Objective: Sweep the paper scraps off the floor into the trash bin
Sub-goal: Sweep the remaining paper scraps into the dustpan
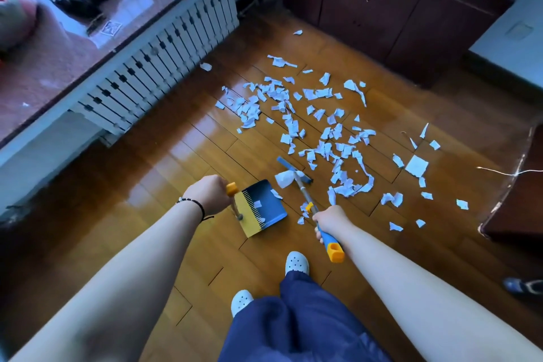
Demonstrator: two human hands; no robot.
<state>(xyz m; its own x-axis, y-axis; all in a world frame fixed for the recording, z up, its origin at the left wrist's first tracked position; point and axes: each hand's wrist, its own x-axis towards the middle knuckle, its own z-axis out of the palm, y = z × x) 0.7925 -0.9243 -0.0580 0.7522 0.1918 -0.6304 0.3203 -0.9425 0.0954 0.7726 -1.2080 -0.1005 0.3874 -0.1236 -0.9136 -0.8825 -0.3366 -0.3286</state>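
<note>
Many white paper scraps (311, 123) lie scattered over the wooden floor (164, 161) ahead of me. My left hand (208, 194) grips the orange-tipped handle of a blue and yellow dustpan (261, 207), which stands on the floor with a few scraps inside. My right hand (330, 220) grips the blue and orange handle of a small broom (293, 170). The broom's blue head rests on the floor just beyond the dustpan's mouth, with one larger scrap against it. No trash bin is in view.
A white radiator (164, 67) under a glossy window ledge (88, 47) runs along the left. Dark wooden cabinets (396, 9) stand at the back. A dark furniture edge (511, 194) borders the right. My feet in white clogs (296, 263) stand below the dustpan.
</note>
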